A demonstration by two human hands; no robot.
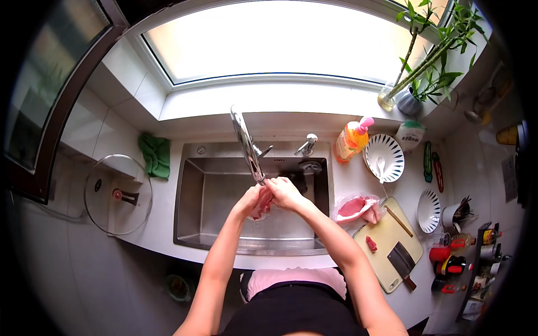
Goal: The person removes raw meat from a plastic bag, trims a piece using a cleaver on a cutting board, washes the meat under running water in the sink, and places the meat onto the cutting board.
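Note:
Both my hands are over the steel sink [210, 207], just below the spout of the chrome faucet [242, 131]. A piece of raw red meat [261, 209] is between them. My left hand [250, 201] grips it from the left with curled fingers. From the other side my right hand [284, 194] closes on its upper part. The fingers partly hide the meat, and I cannot tell how much water runs over it.
On the right, a cutting board [381, 266] bears a cleaver [401, 260], a chopstick and a small meat piece [371, 243]. Bagged meat [356, 209], a striped bowl [384, 151] and an orange soap bottle [351, 143] stand nearby. Leftward are a green cloth [154, 155] and a glass lid [119, 215].

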